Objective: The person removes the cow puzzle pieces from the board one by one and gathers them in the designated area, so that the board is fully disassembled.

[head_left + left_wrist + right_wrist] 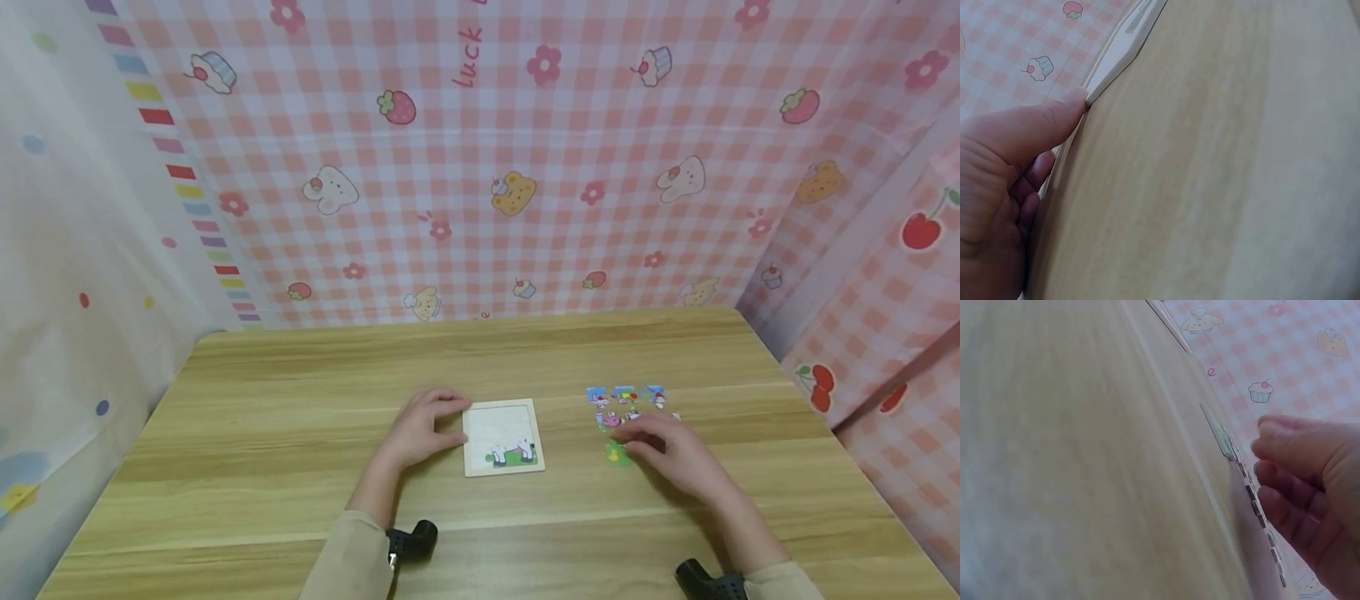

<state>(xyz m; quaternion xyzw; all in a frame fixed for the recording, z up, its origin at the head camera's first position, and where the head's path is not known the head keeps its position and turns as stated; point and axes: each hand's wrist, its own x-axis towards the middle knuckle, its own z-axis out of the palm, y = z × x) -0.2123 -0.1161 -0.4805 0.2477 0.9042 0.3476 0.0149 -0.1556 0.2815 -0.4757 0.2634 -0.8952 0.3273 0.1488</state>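
In the head view a square wooden puzzle board (pixel 501 425) with a pale rim lies on the table. Black-and-white animal legs on green grass fill its lower right part; the rest is bare wood. My left hand (pixel 429 429) touches its left side, thumb on the edge and fingers by the upper corner. The left wrist view shows that thumb (pixel 1054 119) against the board's rim. My right hand (pixel 675 454) hovers over loose puzzle pieces, fingers bent, nothing visible between the fingertips. Beneath its fingers lies a green piece (pixel 617 454) with a yellow spot.
Several colourful pieces (pixel 626 396) lie in rows right of the board, some partly hidden by the right hand. The wooden table (pixel 300 392) meets a pink checked curtain (pixel 480 208) at the back. Curtains also hang at both sides.
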